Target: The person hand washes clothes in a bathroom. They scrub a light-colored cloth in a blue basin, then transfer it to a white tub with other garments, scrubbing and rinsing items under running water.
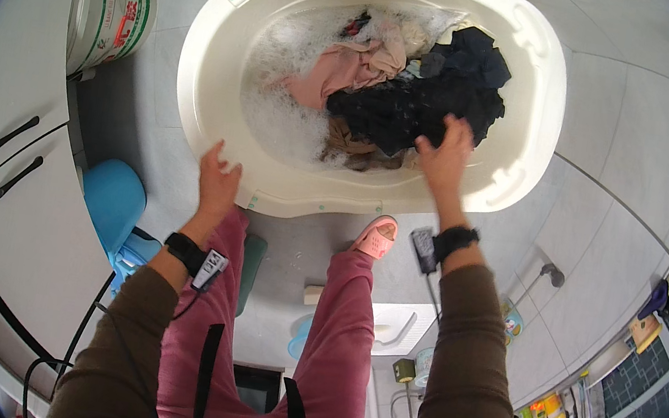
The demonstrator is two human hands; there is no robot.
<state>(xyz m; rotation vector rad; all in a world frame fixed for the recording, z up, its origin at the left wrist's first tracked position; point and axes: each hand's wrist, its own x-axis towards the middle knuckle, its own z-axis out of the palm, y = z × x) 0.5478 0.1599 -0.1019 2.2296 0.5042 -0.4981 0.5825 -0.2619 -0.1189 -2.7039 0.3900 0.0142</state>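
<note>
A cream plastic tub [209, 80] holds foamy water and a heap of wet clothes. Dark black cloth [418, 101] lies on the right of the heap, with a pink garment [345, 69] to its left and a brown piece [352, 147] below. My right hand [446, 158] is over the near side of the tub, fingers apart, close to the edge of the black cloth; whether it touches is unclear. My left hand [219, 180] hovers by the tub's near-left rim, fingers spread and holding nothing.
White cabinets [27, 208] with black handles line the left side. A white bucket [113, 20] and a blue plastic chair [114, 195] stand beside them. A squat toilet [399, 329] is set in the floor behind me. Bottles [554, 413] sit on a shelf at the lower right.
</note>
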